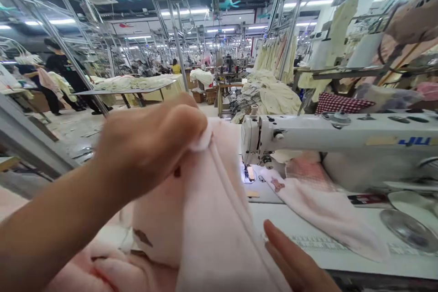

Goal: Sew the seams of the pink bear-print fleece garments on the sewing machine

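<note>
My left hand (pixel 153 139) is raised in front of me, slightly blurred, its fingers closed on the top edge of a pale pink fabric piece (pixel 215 210). From there the fabric hangs down with a seam along its right side. My right hand (pixel 290 255) is low at the right, fingers stretched out beside the fabric; I cannot tell whether it touches it. To the right stands a white sewing machine (pixel 328 132), its needle area (pixel 249 173) lit. Another pink piece with a brown bow print (pixel 318 210) lies on the machine bed under the arm.
More pink fabric (pixel 116 264) is heaped at lower left. A metal dish (pixel 409 228) sits on the table at right. Behind the machine are piles of cream garments (pixel 273 91) and a red checked cloth (pixel 342 102). A person (pixel 68 68) stands at far left.
</note>
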Tool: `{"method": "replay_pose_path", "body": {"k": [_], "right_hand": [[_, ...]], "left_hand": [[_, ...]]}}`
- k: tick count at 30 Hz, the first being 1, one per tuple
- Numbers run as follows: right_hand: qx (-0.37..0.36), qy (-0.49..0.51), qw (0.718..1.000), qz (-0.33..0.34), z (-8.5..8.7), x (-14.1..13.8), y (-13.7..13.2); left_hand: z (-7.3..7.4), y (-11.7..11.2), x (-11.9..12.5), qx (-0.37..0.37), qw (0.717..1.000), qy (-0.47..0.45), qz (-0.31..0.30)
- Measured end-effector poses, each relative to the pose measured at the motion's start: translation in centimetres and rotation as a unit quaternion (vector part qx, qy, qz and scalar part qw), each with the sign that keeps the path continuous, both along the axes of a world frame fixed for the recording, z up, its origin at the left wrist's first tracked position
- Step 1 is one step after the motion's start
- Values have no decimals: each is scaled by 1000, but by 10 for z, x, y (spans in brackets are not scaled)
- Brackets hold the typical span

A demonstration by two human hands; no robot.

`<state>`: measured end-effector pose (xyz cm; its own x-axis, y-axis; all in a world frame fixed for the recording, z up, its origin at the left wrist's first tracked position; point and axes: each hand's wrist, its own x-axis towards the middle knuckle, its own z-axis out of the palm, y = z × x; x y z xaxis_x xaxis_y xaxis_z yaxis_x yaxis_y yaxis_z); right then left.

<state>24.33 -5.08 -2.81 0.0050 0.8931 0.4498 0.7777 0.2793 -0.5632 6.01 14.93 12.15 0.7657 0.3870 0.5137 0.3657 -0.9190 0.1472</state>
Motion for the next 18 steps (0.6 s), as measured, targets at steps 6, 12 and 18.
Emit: {"method": "replay_pose_path", "body": {"k": [6, 12, 18], "right_hand": [[21, -47, 995, -80, -37, 48, 22], [-64, -113, 991, -15, -50, 68, 28], [11, -187, 982, -8, -62, 49, 59]], "left_hand": [[-81, 72, 98, 51, 985, 133, 94], [-128, 40, 100, -70, 960, 252, -97], [-127, 34, 90, -165, 939, 263, -145]]}}
